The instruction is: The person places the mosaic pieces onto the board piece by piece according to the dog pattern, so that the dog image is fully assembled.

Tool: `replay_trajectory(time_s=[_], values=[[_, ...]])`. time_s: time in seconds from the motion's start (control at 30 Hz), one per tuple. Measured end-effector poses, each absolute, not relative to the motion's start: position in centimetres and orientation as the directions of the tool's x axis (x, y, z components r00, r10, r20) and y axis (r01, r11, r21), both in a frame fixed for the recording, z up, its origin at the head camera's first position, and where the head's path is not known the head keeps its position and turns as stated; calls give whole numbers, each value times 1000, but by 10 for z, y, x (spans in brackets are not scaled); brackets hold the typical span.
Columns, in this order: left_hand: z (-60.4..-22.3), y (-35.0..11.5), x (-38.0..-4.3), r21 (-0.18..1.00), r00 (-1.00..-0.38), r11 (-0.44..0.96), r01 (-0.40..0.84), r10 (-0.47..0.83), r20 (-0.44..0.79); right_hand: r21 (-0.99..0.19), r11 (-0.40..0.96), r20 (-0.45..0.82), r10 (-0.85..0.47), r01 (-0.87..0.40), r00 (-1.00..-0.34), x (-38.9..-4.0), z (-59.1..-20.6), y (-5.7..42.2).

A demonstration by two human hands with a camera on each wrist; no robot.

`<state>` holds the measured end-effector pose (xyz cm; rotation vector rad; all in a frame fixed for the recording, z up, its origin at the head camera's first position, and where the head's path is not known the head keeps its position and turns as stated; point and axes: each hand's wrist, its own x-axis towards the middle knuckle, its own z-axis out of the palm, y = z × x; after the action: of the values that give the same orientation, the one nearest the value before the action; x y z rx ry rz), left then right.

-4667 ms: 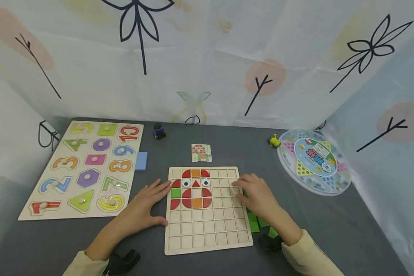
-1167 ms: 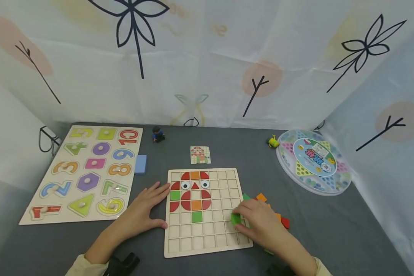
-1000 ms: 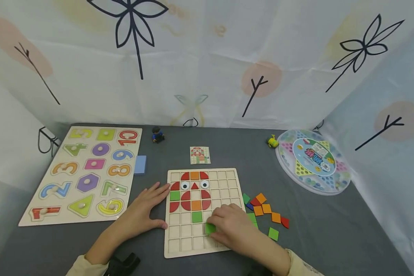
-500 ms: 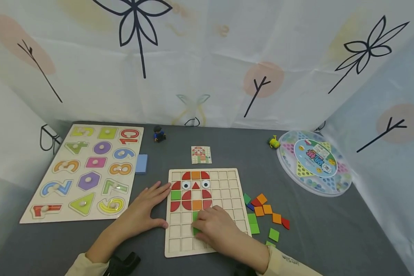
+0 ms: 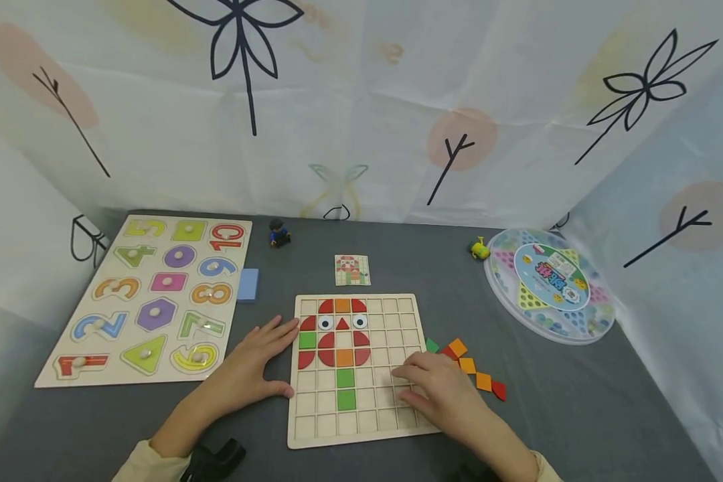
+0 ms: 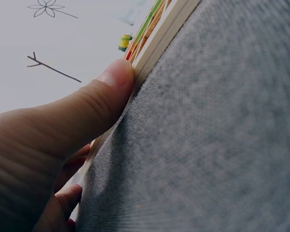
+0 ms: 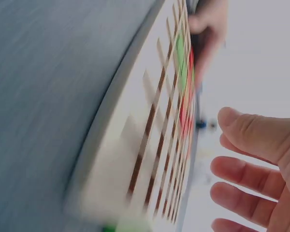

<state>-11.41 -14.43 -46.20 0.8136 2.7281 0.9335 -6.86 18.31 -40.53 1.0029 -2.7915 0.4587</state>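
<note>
A wooden grid board (image 5: 391,321) lies on the grey cloth, with red, orange, green and eye tiles forming a figure at its upper left. Below an orange tile sit two green square tiles (image 5: 346,399), one under the other. My left hand (image 5: 250,365) rests against the board's left edge, fingers and thumb spread; its thumb (image 6: 104,94) presses the wooden side in the left wrist view. Over the board's right side hovers my right hand (image 5: 446,391), fingers parted and holding nothing, as the right wrist view (image 7: 261,169) also shows.
Loose orange tiles (image 5: 484,381) and red ones lie right of the board, partly behind my right hand. Beyond the board is a small pattern card (image 5: 352,270). A number puzzle (image 5: 117,348) and blue block (image 5: 248,286) stand left, a round game box (image 5: 551,284) right.
Two green tiles have come onto the board below the orange one. Half a second ago my right hand held the lower one in its cell; it has let go and moved right. Left hand stays put.
</note>
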Motion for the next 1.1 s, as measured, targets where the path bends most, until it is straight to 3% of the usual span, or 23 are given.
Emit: replay_trajectory(time_s=[0.13,0.33,0.6,0.77,0.87,1.03,1.1], values=[[-462,-145,-115,601,-841,661,449,539,35,-230,804,233,-502,-548,-833,-58,-408,223],[-461,-146,-116,589,-839,665,459,542,41,-184,932,43,-310,-312,-950,-32,-407,260],[-463,-146,-115,595,-836,649,473,544,72,-122,981,-93,-161,-149,-983,-25,-413,262],[-463,-145,-114,595,-835,648,476,544,75,-95,983,-91,-163,-154,-982,-23,-414,262],[-463,-144,-114,594,-836,647,478,543,81,-104,974,-17,-202,-199,-979,-23,-414,261],[-463,-144,-113,590,-841,649,480,533,96,-200,881,234,-383,-429,-894,-30,-410,242],[-463,-143,-113,589,-841,651,479,532,97,-228,825,280,-453,-517,-847,-34,-408,226]])
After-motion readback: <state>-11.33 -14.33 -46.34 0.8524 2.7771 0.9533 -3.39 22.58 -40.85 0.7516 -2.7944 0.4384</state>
